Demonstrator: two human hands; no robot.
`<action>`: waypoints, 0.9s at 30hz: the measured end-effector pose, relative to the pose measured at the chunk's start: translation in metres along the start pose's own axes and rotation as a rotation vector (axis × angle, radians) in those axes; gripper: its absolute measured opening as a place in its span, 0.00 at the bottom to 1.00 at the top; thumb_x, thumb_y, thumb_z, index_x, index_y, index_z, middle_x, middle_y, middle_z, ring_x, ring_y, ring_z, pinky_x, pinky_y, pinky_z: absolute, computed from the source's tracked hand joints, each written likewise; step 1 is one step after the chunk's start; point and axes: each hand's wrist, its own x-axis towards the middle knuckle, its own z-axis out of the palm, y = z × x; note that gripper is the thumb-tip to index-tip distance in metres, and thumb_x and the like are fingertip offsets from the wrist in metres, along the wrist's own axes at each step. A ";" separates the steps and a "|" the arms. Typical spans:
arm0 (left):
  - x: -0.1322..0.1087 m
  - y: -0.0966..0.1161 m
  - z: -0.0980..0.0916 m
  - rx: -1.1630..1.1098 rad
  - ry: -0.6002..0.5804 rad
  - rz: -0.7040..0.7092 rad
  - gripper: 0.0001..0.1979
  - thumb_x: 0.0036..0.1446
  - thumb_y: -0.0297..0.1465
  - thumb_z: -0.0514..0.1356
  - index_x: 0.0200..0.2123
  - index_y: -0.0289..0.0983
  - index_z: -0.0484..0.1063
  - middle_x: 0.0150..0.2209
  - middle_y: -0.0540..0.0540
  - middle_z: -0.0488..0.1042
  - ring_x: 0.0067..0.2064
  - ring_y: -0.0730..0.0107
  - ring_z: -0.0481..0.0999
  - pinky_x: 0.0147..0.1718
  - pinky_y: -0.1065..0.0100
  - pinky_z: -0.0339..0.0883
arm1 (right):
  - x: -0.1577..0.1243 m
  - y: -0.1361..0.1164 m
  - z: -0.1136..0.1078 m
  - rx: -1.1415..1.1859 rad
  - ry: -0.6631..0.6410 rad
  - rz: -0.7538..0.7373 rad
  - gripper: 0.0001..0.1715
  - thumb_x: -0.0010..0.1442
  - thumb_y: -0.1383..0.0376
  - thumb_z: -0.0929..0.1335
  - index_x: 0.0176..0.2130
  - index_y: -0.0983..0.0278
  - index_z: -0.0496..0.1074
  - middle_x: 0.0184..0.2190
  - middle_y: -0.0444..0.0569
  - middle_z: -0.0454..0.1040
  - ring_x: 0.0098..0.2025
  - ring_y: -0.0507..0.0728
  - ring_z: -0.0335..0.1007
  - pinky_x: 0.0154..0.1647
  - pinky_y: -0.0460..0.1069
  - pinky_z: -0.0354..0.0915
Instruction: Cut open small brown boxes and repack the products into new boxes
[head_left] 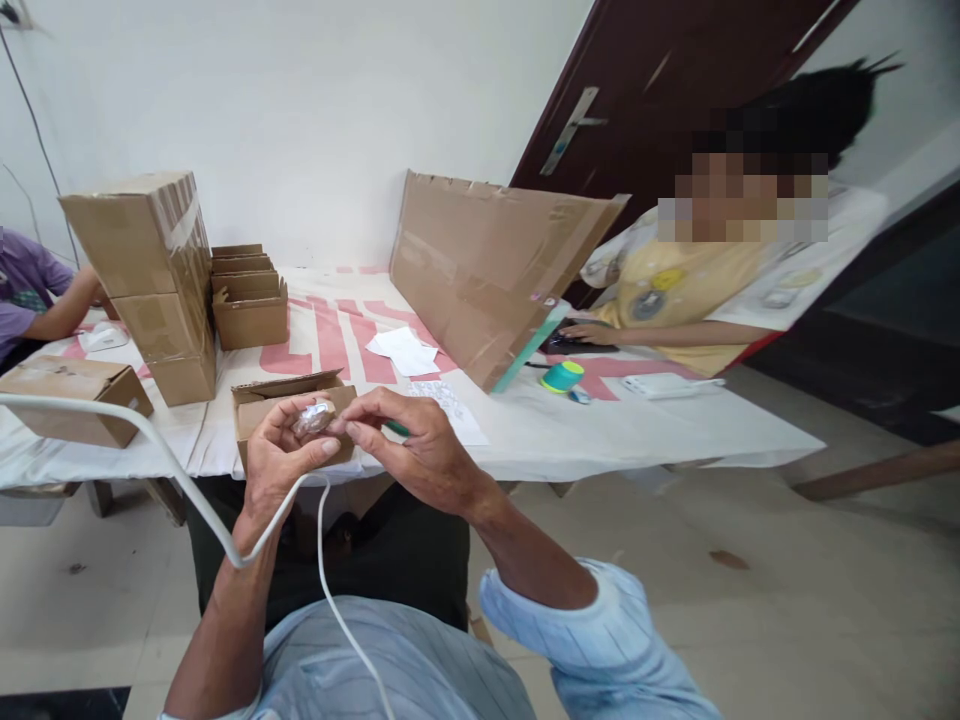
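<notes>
A person's left hand [279, 455] grasps one small, shiny-wrapped item [313, 417] above an open carton [259, 393] on the worktop [540, 430], apparently cradling it so the fingertips of the right hand [416, 438] can reach its edge; whether they pinch it cannot be told. The carton sits near the body, probably for easy reach; one cardboard panel [495, 280] stands tilted, perhaps as a divider. Two co-workers, one purple-sleeved [34, 325], one in yellow [660, 290], flank one stack of taped boxes [131, 245].
</notes>
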 end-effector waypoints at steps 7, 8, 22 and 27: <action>0.000 -0.001 0.002 0.082 0.080 0.053 0.20 0.44 0.32 0.82 0.40 0.37 0.82 0.49 0.42 0.87 0.42 0.66 0.86 0.43 0.69 0.80 | -0.002 0.004 0.008 -0.078 -0.028 -0.106 0.08 0.69 0.70 0.69 0.42 0.61 0.79 0.35 0.46 0.83 0.35 0.52 0.77 0.37 0.47 0.72; 0.000 0.000 0.002 0.087 0.082 0.057 0.20 0.44 0.32 0.82 0.40 0.37 0.82 0.48 0.41 0.87 0.42 0.66 0.86 0.43 0.68 0.80 | -0.003 0.004 0.009 -0.080 -0.021 -0.114 0.08 0.70 0.70 0.69 0.42 0.61 0.79 0.36 0.47 0.83 0.36 0.52 0.77 0.37 0.47 0.72; -0.001 0.002 0.001 0.216 0.138 0.199 0.17 0.46 0.33 0.81 0.38 0.37 0.83 0.47 0.40 0.86 0.43 0.66 0.85 0.43 0.69 0.78 | -0.007 0.001 0.015 -0.092 0.090 -0.203 0.08 0.69 0.72 0.69 0.40 0.60 0.78 0.39 0.50 0.82 0.40 0.55 0.79 0.37 0.48 0.75; -0.001 0.006 0.000 0.182 0.132 0.119 0.19 0.47 0.35 0.80 0.40 0.37 0.81 0.48 0.41 0.86 0.38 0.69 0.83 0.39 0.69 0.77 | -0.010 0.001 0.010 0.143 0.110 0.027 0.07 0.70 0.62 0.71 0.40 0.61 0.80 0.35 0.47 0.83 0.31 0.52 0.76 0.35 0.48 0.75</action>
